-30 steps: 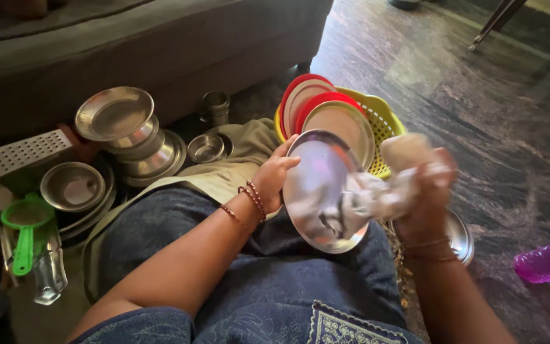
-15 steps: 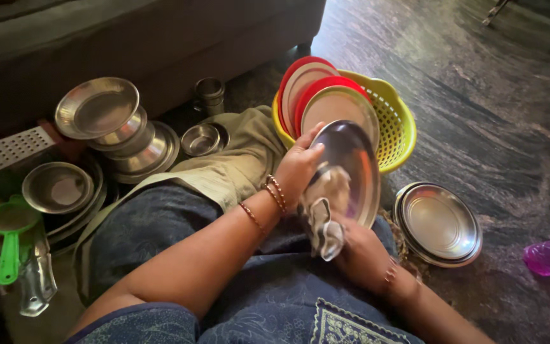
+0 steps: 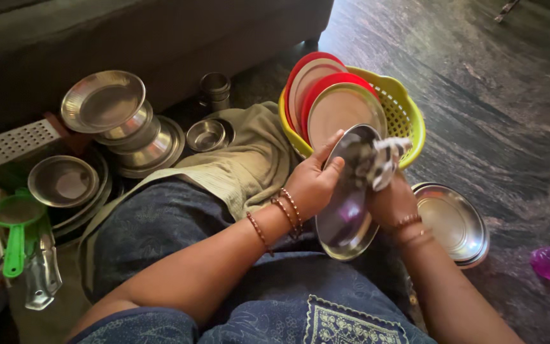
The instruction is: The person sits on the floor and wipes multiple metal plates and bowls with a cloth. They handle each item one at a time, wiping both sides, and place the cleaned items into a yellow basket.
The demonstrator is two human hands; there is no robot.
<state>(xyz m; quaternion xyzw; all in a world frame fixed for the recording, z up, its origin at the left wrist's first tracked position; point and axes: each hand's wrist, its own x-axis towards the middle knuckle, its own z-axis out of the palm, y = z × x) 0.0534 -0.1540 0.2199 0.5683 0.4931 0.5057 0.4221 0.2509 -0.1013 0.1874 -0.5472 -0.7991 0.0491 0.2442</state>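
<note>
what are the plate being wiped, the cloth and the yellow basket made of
Plate: looks like polished steel, silvery and mirror-bright, held on edge by the left hand.
Cloth: soft woven fabric, seemingly cotton, pale with a dark check, bunched in folds over the right hand.
Basket: probably moulded plastic, bright yellow with a slight sheen and a lattice of holes in its wall.

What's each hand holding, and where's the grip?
Left hand grips the steel plate by its left rim, thumb on the face. Right hand holds a checked cloth bunched against the plate's upper edge.
</note>
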